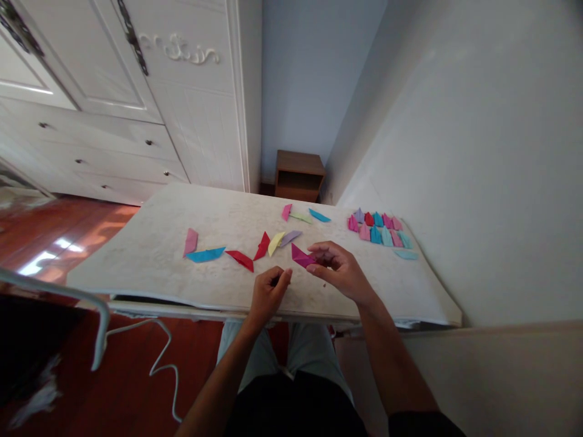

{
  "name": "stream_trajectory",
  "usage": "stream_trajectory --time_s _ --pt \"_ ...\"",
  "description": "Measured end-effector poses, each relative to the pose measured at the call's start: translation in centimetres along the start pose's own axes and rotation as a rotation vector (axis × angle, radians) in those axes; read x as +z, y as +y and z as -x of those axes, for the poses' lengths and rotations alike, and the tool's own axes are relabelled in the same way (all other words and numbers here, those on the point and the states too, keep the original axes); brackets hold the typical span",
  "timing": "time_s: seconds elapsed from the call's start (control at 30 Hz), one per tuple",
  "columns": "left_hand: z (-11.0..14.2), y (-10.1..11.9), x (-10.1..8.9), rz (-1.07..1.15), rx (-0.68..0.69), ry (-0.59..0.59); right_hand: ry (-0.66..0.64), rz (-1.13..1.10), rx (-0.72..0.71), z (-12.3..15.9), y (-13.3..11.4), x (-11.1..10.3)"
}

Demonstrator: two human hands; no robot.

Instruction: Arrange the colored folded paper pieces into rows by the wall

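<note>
A magenta folded-paper boat is pinched between the thumb and fingers of my right hand, just above the table. My left hand is curled into a loose fist beside it, nearer the table's front edge, with nothing visible in it. Beyond my hands lie flat folded paper pieces: a purple one, a yellow one and a red one. Farther left are another red piece, a blue piece and a pink piece.
Several paper boats stand in two rows at the right end of the white table, with a light blue piece in front. Pink, green and blue pieces lie at the back edge. A wall borders the right side.
</note>
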State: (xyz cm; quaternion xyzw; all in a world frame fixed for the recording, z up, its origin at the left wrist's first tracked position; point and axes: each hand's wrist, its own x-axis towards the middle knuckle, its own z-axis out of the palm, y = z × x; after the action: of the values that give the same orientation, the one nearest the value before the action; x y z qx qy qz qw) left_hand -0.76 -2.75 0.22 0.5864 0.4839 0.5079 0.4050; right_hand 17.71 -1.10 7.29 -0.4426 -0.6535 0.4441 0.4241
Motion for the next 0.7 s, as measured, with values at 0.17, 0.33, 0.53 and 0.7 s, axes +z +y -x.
stream_trajectory --time_s 0.17,0.33,0.53,0.7 --pt "-0.1 0.2 -0.1 0.051 -0.06 -0.011 0.04 -0.192 0.069 0.0 1.1 0.7" --pt "-0.5 0.2 -0.3 0.309 -0.128 -0.037 -0.021 -0.124 0.127 0.0 3.1 1.4" --pt "-0.6 -0.1 -0.3 0.27 -0.104 -0.093 0.018 -0.134 0.117 0.5 4.1 2.3" --pt "-0.6 0.1 -0.4 0.25 -0.127 -0.06 0.182 -0.321 0.204 0.7 4.7 3.2"
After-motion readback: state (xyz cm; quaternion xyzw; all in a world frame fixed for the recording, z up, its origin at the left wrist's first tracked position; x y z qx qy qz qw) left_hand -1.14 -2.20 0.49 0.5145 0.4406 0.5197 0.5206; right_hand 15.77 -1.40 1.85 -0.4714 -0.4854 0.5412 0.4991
